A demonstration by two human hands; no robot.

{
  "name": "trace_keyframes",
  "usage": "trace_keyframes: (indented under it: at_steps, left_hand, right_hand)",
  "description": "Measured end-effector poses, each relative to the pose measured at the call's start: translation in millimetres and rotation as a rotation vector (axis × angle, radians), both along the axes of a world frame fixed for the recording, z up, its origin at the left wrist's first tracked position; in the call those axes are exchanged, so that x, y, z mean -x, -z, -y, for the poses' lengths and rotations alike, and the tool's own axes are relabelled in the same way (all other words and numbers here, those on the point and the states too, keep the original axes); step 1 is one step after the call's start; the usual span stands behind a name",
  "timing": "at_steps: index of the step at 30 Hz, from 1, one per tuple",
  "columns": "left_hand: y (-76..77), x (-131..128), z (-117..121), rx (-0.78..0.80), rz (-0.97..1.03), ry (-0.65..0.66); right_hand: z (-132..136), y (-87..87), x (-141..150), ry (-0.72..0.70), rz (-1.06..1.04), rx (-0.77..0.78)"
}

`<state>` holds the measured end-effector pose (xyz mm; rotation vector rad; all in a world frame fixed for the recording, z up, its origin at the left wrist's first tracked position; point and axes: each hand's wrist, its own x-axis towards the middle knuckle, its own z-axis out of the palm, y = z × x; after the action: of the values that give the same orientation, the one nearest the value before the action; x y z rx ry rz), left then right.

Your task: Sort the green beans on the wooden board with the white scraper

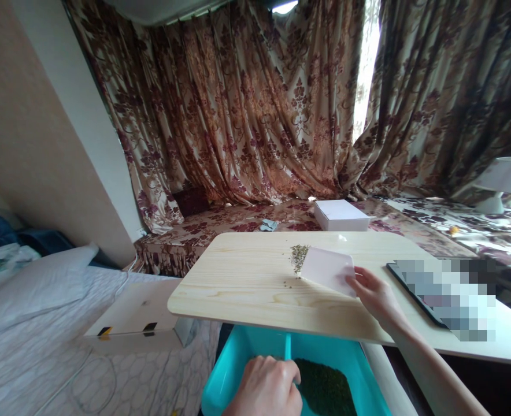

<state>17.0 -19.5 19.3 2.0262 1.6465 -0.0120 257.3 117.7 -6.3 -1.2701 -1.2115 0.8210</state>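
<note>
My right hand (377,297) grips the near right corner of a flat white rectangular sheet, like a plastic scraper or small tray (328,270), on the pale wooden table (233,277). Against the sheet's left edge lies a small heap of dried green-brown herb bits (299,256), with a few crumbs scattered around it. My left hand (266,386) is curled closed over a turquoise divided bin (221,370) below the table edge, close to its divider. What its fingers hold, if anything, is hidden. Dark green crumbled herb (325,386) covers the floor of the bin's right compartment.
A dark-edged tablet-like device (415,294), its screen blurred out, lies on the table's right side. Behind the table sit a white box (342,215) and a small grey-blue cloth (268,225). Left, a white carton (138,312) and cables rest on the bed (43,358).
</note>
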Motion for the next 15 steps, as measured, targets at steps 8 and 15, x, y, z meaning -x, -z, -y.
trace_keyframes:
  at_steps: [8,15]
  left_hand:
    - [-3.1,12.3,3.7,-0.019,-0.003,-0.061]
    - [-1.8,23.1,8.9,-0.031,0.031,-0.129]
  right_hand:
    - [3.0,-4.9,3.5,-0.002,0.058,0.011]
    - [1.2,-1.5,5.3,0.006,0.037,-0.012]
